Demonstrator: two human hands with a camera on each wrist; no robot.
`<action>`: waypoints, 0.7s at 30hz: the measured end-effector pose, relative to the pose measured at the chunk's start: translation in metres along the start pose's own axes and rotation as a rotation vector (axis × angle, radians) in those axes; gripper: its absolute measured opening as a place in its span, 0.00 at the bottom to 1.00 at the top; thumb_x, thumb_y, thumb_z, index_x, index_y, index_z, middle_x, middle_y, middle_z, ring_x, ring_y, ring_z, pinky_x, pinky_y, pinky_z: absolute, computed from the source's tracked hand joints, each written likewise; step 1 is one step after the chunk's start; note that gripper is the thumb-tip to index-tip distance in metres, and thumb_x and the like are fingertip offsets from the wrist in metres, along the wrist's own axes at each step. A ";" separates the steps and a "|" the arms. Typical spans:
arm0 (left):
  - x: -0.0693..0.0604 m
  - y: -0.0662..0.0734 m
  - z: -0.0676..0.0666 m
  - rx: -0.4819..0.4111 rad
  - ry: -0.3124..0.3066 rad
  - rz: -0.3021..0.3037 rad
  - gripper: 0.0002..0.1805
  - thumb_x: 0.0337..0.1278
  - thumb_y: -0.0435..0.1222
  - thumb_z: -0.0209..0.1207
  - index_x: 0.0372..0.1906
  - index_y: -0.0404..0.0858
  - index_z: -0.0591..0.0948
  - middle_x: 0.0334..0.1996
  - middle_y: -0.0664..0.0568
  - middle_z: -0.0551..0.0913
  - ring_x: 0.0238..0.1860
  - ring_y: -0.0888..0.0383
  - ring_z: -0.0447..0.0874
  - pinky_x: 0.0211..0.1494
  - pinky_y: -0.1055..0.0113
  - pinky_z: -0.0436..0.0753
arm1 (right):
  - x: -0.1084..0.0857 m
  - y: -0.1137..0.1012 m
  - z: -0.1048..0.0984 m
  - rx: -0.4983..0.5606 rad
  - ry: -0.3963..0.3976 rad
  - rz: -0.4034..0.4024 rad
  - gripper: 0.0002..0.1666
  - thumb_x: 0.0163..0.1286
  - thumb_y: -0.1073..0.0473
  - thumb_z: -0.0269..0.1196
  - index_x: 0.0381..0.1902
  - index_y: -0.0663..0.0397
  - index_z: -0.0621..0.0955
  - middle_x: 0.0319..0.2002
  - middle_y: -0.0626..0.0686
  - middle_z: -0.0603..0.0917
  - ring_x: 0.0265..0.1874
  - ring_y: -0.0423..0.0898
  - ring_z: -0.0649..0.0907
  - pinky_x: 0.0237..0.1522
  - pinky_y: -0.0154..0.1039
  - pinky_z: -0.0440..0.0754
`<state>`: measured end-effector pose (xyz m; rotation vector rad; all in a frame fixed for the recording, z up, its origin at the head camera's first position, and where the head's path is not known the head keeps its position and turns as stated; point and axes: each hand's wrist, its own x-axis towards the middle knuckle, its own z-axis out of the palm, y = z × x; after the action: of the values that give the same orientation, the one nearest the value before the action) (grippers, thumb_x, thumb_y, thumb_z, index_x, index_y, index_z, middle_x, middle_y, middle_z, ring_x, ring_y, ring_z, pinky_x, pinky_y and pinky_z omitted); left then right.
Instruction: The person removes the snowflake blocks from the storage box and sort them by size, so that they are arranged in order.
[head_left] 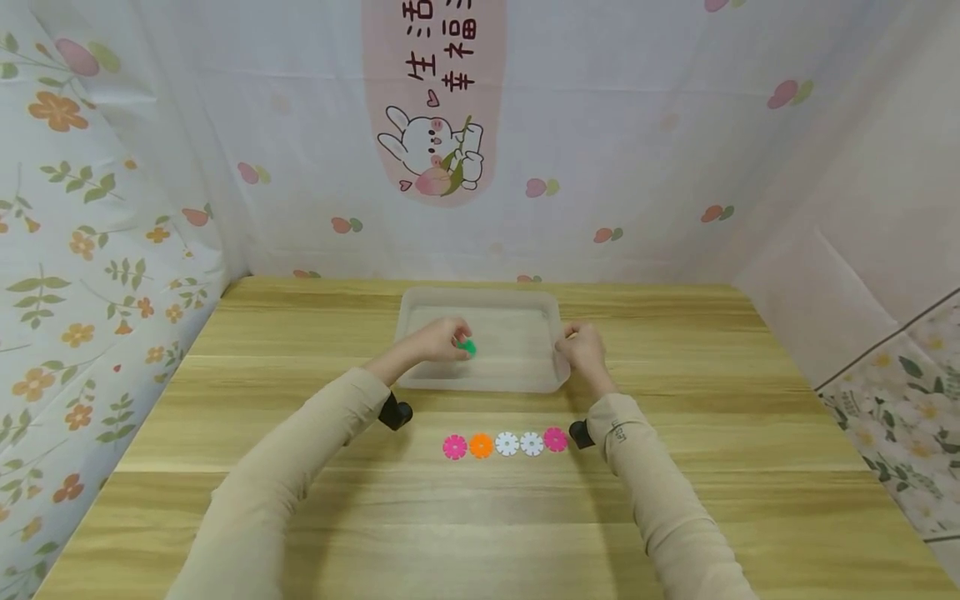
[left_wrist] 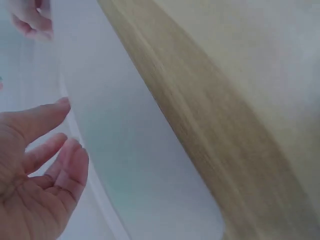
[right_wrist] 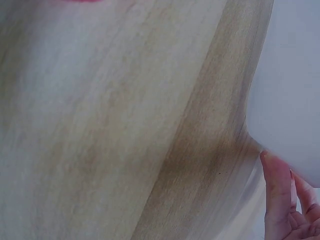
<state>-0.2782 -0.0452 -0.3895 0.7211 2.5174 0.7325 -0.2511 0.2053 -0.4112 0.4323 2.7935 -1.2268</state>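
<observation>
A translucent white plastic box (head_left: 487, 388) stands near the back of the table. My left hand (head_left: 441, 340) reaches over its left half, and a small green plastic piece (head_left: 468, 347) shows by its fingertips in the head view. In the left wrist view the thumb and fingers of this hand (left_wrist: 45, 175) stand apart above the near wall, with nothing visible between them. The right hand (head_left: 585, 348) holds the box's right rim; in the right wrist view its fingers (right_wrist: 278, 185) touch the box corner. The box floor beneath the left arm is hidden.
In front of the box lies a row of notched plastic discs: a pink disc (head_left: 454, 447), an orange disc (head_left: 481, 446), two white discs (head_left: 507, 443) and another pink disc (head_left: 556, 439). Behind the wooden table (head_left: 480, 533) hangs a patterned cloth (head_left: 637, 150).
</observation>
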 end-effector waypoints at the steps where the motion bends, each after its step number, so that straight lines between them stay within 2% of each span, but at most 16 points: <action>1: 0.006 -0.004 0.001 0.030 -0.009 -0.011 0.24 0.53 0.33 0.60 0.54 0.27 0.70 0.49 0.37 0.76 0.52 0.46 0.75 0.55 0.60 0.75 | 0.000 0.000 0.000 0.001 -0.001 0.001 0.06 0.56 0.69 0.54 0.33 0.65 0.76 0.24 0.54 0.78 0.18 0.43 0.76 0.16 0.29 0.74; 2: 0.017 -0.017 0.006 0.058 0.004 0.012 0.24 0.51 0.36 0.62 0.52 0.28 0.72 0.47 0.39 0.77 0.50 0.48 0.76 0.53 0.63 0.76 | 0.000 0.000 0.001 0.003 -0.004 0.001 0.06 0.57 0.69 0.54 0.33 0.65 0.76 0.24 0.54 0.78 0.19 0.43 0.77 0.16 0.29 0.75; 3: 0.029 -0.026 0.009 0.091 -0.010 -0.015 0.26 0.50 0.38 0.64 0.51 0.29 0.72 0.48 0.40 0.77 0.50 0.49 0.75 0.53 0.63 0.76 | 0.001 0.000 0.001 0.005 -0.005 0.003 0.06 0.57 0.69 0.54 0.33 0.65 0.76 0.24 0.54 0.78 0.19 0.43 0.77 0.16 0.30 0.75; 4: 0.050 -0.048 0.020 0.133 -0.006 -0.021 0.26 0.47 0.40 0.65 0.50 0.31 0.73 0.47 0.42 0.77 0.49 0.50 0.74 0.51 0.63 0.76 | 0.001 0.000 0.002 0.008 -0.006 0.002 0.06 0.57 0.69 0.54 0.33 0.65 0.76 0.25 0.55 0.79 0.20 0.43 0.77 0.16 0.30 0.75; 5: 0.052 -0.049 0.020 0.161 -0.008 -0.034 0.26 0.46 0.41 0.66 0.49 0.31 0.73 0.46 0.43 0.76 0.48 0.51 0.73 0.50 0.64 0.76 | 0.001 0.000 0.002 0.008 -0.006 0.004 0.06 0.57 0.68 0.55 0.33 0.65 0.76 0.25 0.55 0.78 0.20 0.43 0.77 0.16 0.30 0.75; 8: 0.049 -0.043 0.020 0.211 -0.004 -0.079 0.25 0.45 0.42 0.67 0.46 0.32 0.73 0.43 0.45 0.74 0.43 0.54 0.69 0.46 0.66 0.75 | 0.000 -0.001 0.002 0.009 -0.006 -0.001 0.06 0.57 0.68 0.54 0.33 0.65 0.76 0.24 0.53 0.76 0.20 0.43 0.76 0.16 0.30 0.75; 9: 0.041 -0.030 0.015 0.222 -0.031 -0.131 0.24 0.46 0.39 0.66 0.47 0.32 0.73 0.44 0.45 0.73 0.44 0.54 0.68 0.47 0.64 0.74 | -0.001 -0.002 0.002 0.008 -0.003 -0.004 0.06 0.57 0.68 0.54 0.33 0.65 0.76 0.24 0.53 0.76 0.19 0.43 0.76 0.16 0.30 0.75; 10: 0.033 -0.022 0.012 0.225 -0.022 -0.134 0.21 0.47 0.37 0.66 0.45 0.32 0.72 0.42 0.46 0.72 0.43 0.54 0.66 0.46 0.65 0.73 | -0.001 -0.002 0.002 0.006 -0.001 -0.008 0.06 0.57 0.68 0.54 0.33 0.65 0.75 0.23 0.52 0.75 0.19 0.42 0.75 0.15 0.30 0.74; 11: 0.014 0.000 0.002 0.222 -0.032 -0.152 0.20 0.47 0.36 0.65 0.44 0.31 0.72 0.42 0.45 0.71 0.43 0.54 0.66 0.46 0.66 0.73 | -0.002 -0.002 0.002 0.005 0.002 -0.013 0.06 0.56 0.68 0.54 0.32 0.65 0.75 0.23 0.52 0.75 0.18 0.42 0.74 0.15 0.29 0.74; 16: 0.016 0.005 0.002 0.221 -0.026 -0.125 0.20 0.43 0.33 0.67 0.40 0.33 0.70 0.38 0.47 0.70 0.39 0.56 0.65 0.43 0.67 0.72 | -0.003 -0.003 0.000 0.017 0.003 -0.016 0.03 0.56 0.69 0.54 0.30 0.64 0.74 0.23 0.53 0.75 0.18 0.42 0.74 0.15 0.29 0.73; 19: 0.018 0.007 0.003 0.169 -0.026 -0.091 0.21 0.40 0.29 0.68 0.40 0.32 0.70 0.40 0.44 0.74 0.40 0.55 0.69 0.46 0.65 0.75 | -0.004 -0.004 -0.001 0.036 -0.008 0.010 0.03 0.57 0.69 0.53 0.30 0.64 0.74 0.25 0.54 0.75 0.19 0.43 0.75 0.15 0.30 0.73; 21: 0.022 0.003 0.004 0.131 -0.026 -0.065 0.20 0.40 0.27 0.67 0.39 0.32 0.70 0.41 0.43 0.76 0.42 0.53 0.73 0.48 0.64 0.76 | -0.004 -0.004 -0.001 0.042 -0.012 0.024 0.03 0.57 0.69 0.54 0.30 0.64 0.74 0.25 0.54 0.75 0.20 0.43 0.75 0.15 0.30 0.73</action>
<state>-0.2926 -0.0289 -0.3963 0.6835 2.5700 0.5368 -0.2483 0.2025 -0.4065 0.4588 2.7488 -1.2813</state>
